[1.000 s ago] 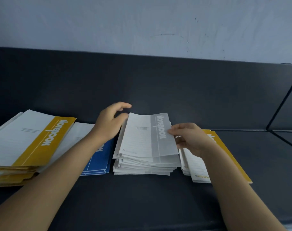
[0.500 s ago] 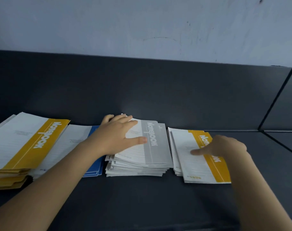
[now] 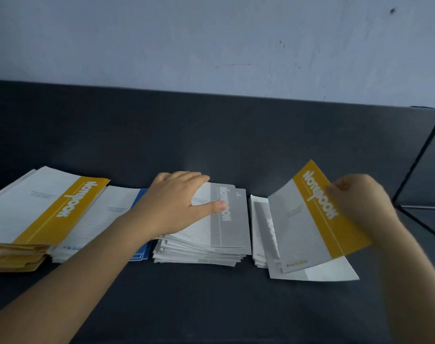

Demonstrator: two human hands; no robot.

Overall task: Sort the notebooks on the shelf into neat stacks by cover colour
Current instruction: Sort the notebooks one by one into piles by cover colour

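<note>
- Dark shelf [image 3: 211,306] below a pale, scuffed wall [image 3: 211,40]; notebooks lie in a row across it in front of me.
- Well to the left of my left fingers: the yellow-band stack [image 3: 45,212], the tallest of the row, with its lower covers fanned unevenly.
- Against that stack and partly under my left forearm: the blue-band stack [image 3: 97,219]. Its blue strip shows beside my wrist.
- My left hand [image 3: 171,207] lies flat, fingers straight and close together, thumb spread out over the grey strip. It grips nothing.
- Under those fingers: the grey-band stack [image 3: 231,232], ragged along its near edge.
- Between my two hands: a low pile [image 3: 261,234]. Its top cover is blurred, and a white cover juts out at its near right corner.
- Over that pile, tilted: the yellow-band notebook [image 3: 308,227], its yellow side raised toward my right fingers and its white side low. Whether it touches the pile I cannot tell.
- My right hand [image 3: 360,204] pinches the notebook's yellow edge, fingers curled round it.
</note>
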